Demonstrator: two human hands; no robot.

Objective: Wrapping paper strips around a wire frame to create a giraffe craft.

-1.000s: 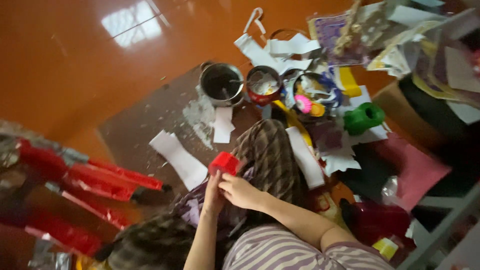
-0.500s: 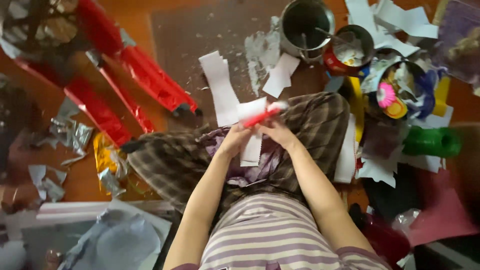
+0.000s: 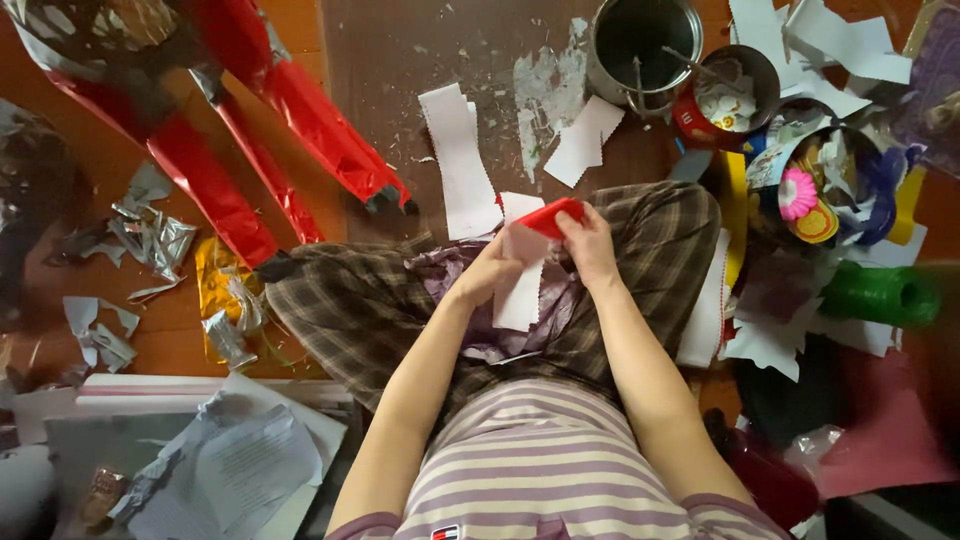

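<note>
Fingers of your right hand [image 3: 590, 245] pinch the small red piece [image 3: 552, 216] w/ the white paper strip [image 3: 522, 270]; left hand [image 3: 487, 278] pinches the strip's side, over your lap. Probably light, floppy, tears easy, so grip near edges. Steel pot [image 3: 640, 45] and red foil rolls [image 3: 300, 120] lie beyond.

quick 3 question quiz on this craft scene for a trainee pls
1. True or false: the right hand pinches a red piece at its fingertips.
2. Which thing does the left hand grip? A) the white paper strip B) the steel pot C) the green spool
3. Fill in: the long red foil tubes lie on the person's ___ side.

Key: 1 true; 2 A; 3 left
</note>
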